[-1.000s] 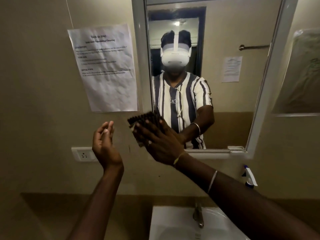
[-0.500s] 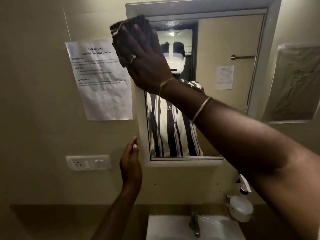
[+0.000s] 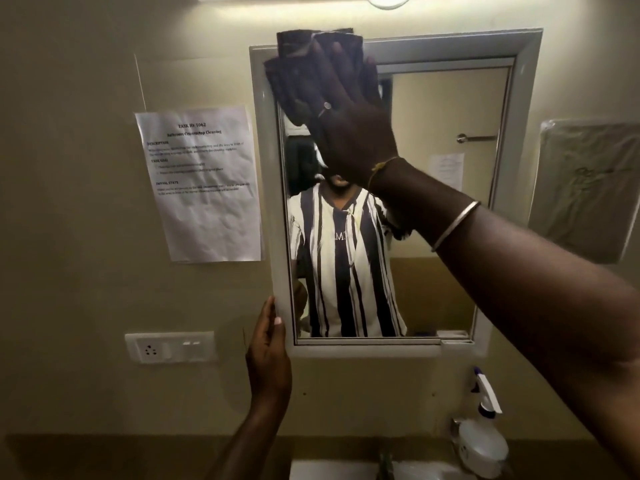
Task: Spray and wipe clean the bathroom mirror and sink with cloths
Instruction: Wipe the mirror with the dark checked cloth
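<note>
A white-framed mirror [image 3: 433,209] hangs on the beige wall. My right hand [image 3: 346,112] presses a dark cloth [image 3: 298,46] flat against the mirror's top left corner, fingers spread straight over it. My left hand [image 3: 268,348] holds the lower left edge of the mirror frame, thumb on the front. A white spray bottle [image 3: 483,441] stands at the lower right beside the tap [image 3: 386,462]. The white sink [image 3: 332,471] shows only at the bottom edge.
A printed task sheet [image 3: 204,181] is taped to the wall left of the mirror. A white socket plate [image 3: 169,347] sits below it. A plastic-covered sheet [image 3: 588,188] hangs at the right. A light [image 3: 388,0] glows above.
My right hand carried the cloth from the mirror's lower left up to its top left corner. My left hand moved from open air to the frame's lower left edge. The view tilted up.
</note>
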A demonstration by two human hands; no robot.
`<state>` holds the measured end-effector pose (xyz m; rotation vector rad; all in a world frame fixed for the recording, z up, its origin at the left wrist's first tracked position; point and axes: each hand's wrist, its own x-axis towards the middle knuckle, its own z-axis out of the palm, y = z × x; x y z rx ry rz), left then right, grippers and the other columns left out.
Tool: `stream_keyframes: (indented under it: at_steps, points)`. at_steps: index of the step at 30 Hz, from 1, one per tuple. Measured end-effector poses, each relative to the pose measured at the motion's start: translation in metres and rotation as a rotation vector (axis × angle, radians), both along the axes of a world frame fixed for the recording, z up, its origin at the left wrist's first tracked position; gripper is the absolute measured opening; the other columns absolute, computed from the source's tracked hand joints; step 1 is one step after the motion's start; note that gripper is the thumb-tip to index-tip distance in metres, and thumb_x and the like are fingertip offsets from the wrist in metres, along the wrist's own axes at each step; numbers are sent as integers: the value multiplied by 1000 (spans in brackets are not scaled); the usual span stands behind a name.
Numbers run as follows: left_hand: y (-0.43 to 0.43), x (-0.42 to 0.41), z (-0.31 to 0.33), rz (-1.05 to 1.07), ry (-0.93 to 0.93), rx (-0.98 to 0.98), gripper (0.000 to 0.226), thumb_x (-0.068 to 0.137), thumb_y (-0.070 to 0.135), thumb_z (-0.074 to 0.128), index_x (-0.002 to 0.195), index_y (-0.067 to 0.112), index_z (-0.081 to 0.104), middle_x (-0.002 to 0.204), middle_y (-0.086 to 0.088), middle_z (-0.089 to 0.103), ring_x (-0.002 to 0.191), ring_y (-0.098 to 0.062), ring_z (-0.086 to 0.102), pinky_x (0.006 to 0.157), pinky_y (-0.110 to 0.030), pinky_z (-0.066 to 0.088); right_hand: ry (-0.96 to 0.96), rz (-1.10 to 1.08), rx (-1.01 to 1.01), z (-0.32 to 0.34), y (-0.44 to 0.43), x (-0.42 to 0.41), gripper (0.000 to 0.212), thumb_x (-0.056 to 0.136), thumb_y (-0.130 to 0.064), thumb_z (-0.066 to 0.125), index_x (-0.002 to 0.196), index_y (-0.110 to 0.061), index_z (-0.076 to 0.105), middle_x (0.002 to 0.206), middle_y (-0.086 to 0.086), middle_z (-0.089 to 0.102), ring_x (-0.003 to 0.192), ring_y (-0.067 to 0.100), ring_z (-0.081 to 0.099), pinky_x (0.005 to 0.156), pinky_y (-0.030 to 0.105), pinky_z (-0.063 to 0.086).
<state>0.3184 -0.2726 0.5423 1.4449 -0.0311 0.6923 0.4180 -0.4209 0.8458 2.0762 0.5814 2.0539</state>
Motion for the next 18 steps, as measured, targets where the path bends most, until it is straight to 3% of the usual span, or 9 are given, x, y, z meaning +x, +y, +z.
stream_keyframes:
  at_steps: [4,10,14,18]
  points:
    - [-7,1,2,42,-5,-14,43,107,25,43,149,29,44,150,15,49,139,-4,43,117,-36,36,84,-57,9,0,-41,-8,54,111,-45,18,163,-30,22,171,10,16,158,36,11,126,60,7]
    - [-15,7,2,116,3,-11,42,107,25,44,148,32,45,149,17,48,139,-3,42,116,-32,34,64,-85,45,-3,-104,-14,56,112,-43,23,164,-25,11,171,13,13,158,37,11,126,60,10]
    - [-19,8,1,132,-3,-20,42,107,25,44,149,31,46,150,15,48,139,-5,41,116,-33,34,55,-64,131,-6,-146,-20,58,111,-42,27,164,-22,14,171,13,14,158,36,9,126,60,9]
    - [-18,12,-1,150,-8,-39,41,106,23,45,147,30,49,148,13,51,138,-9,45,113,-31,35,18,-38,202,-10,-183,-23,63,110,-40,34,162,-28,2,170,14,16,157,40,11,125,61,11]
